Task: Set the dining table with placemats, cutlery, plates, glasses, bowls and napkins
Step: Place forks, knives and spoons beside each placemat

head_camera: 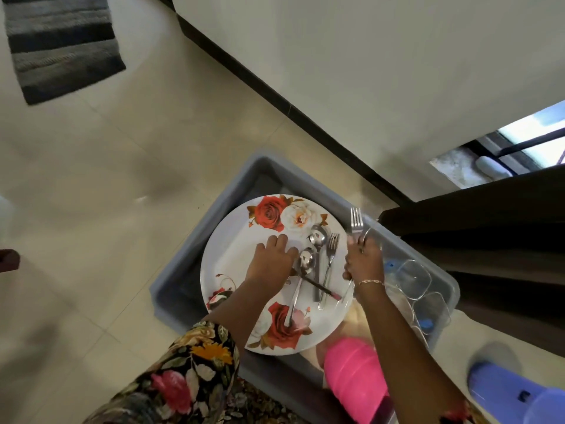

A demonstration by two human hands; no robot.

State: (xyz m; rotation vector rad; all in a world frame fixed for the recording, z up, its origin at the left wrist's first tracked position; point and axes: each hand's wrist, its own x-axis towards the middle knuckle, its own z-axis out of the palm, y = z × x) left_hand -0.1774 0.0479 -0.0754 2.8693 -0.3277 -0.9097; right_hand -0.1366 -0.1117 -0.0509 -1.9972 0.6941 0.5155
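Observation:
A white plate with red rose prints lies across a grey plastic bin on the floor. On the plate lie two spoons, a fork and a dark-handled utensil. My left hand rests on the plate, fingers spread flat, next to the spoons. My right hand grips a second fork at the plate's right rim, tines pointing up and away. Clear glass bowls sit in the bin's right part, under my right wrist.
A pink plastic piece lies at the bin's near end. A blue plastic stool stands at the lower right. Dark wooden furniture borders the bin on the right. A grey striped mat lies far left on the tiled floor.

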